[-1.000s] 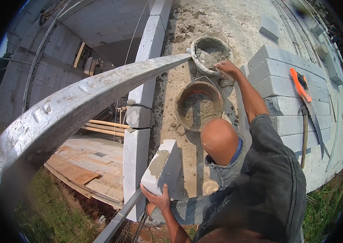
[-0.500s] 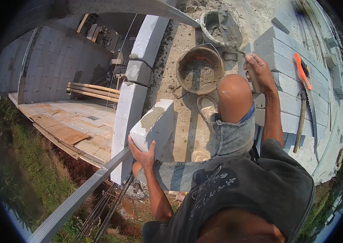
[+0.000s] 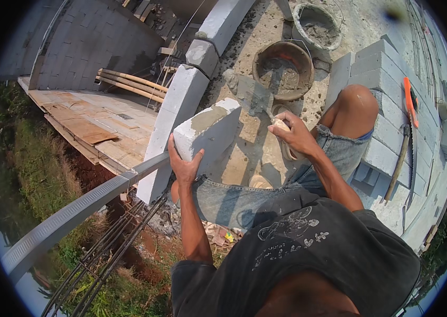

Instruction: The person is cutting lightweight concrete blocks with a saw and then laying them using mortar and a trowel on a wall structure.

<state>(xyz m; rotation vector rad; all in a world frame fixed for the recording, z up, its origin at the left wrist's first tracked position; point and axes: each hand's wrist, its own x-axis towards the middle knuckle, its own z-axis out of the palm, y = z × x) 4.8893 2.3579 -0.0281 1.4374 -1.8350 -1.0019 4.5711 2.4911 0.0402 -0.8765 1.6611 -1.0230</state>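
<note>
My left hand (image 3: 184,165) grips the near end of a white lightweight block (image 3: 217,140), thumb on one side and fingers on the other. The block is tilted, with a patch of grey mortar (image 3: 207,120) on its upper narrow face. In my right hand (image 3: 296,136) is the handle of a trowel. The trowel's blade (image 3: 255,98) carries wet mortar, with a lump at its far tip, and hovers just beyond the block's far end. Left of the block runs a low row of laid white blocks (image 3: 177,108).
A mortar bucket (image 3: 257,71) and a paler one (image 3: 296,26) stand ahead. Stacked blocks (image 3: 384,108) lie right, with an orange-handled saw (image 3: 411,105) and a wooden-handled tool (image 3: 398,166). A metal bar (image 3: 75,214) and rebar (image 3: 110,259) cross a drop to grass at left.
My right hand has come left and nearer from the far bucket, bringing the mortar-loaded trowel close to the block. My left hand still holds the block. My right knee has swung right.
</note>
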